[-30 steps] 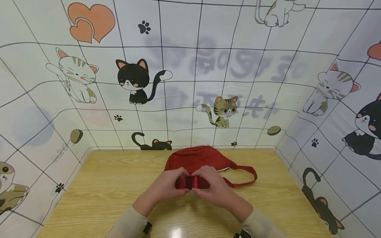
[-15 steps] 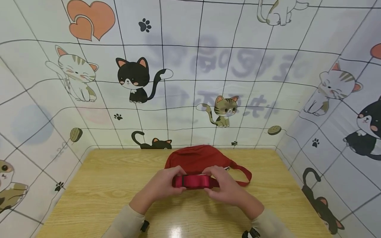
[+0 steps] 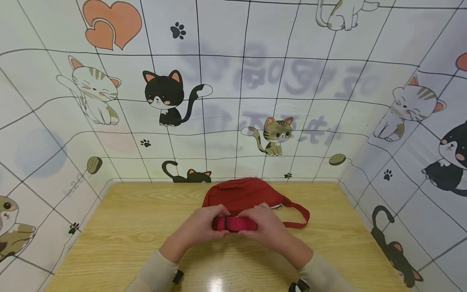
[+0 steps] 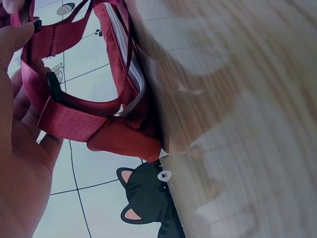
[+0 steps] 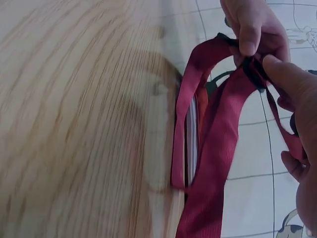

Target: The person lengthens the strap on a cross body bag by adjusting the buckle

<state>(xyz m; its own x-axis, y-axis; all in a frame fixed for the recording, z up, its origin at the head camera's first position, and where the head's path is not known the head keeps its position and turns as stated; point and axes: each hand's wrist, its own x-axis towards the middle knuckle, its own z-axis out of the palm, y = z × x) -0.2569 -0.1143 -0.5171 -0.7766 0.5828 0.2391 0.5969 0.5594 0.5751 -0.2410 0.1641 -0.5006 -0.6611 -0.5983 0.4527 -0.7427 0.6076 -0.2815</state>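
Head view: my left hand and right hand cover most of the red strap, and the black buckle is too small to read. Near edge of the red waist bag is hidden behind them. Left wrist view: table blurred, hand cut off at left edge.

My right hand at the frame's right edge, thumb pressing the red strap by its black buckle; my left hand pinches same strap from above. Strap runs down w/ bag edge, pale zip showing, against the wood table
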